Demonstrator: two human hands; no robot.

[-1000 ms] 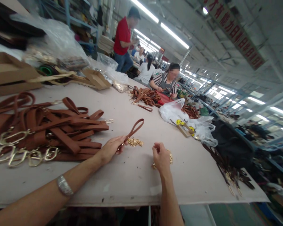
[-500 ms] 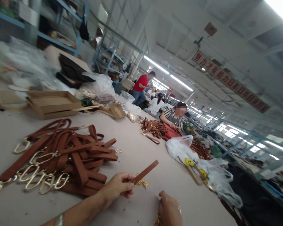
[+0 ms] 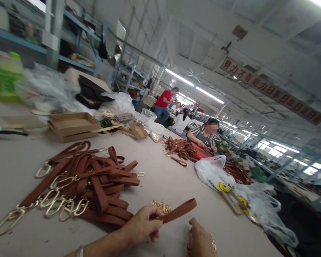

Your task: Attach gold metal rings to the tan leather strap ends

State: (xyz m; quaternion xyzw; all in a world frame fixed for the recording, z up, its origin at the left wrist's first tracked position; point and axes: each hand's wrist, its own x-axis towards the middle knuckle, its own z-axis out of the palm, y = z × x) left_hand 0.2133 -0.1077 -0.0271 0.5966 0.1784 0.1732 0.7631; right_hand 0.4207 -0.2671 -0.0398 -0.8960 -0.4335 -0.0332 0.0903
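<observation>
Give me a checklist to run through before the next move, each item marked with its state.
1. Left grip closed on the brown strap: ok, thumb and fingers pinch one end.
2. Loop of that strap apart from the right grip: ok, a gap shows between them.
3. Heap of small gold pieces in view: ok, just beyond the left grip.
4. Gold pieces by the right grip fully in view: not ok, the right grip covers part of them.
5. Right grip holding something: cannot tell, its inner side is hidden.
6. Strap pile not touching the left wrist: cannot tell, they overlap in this view.
</observation>
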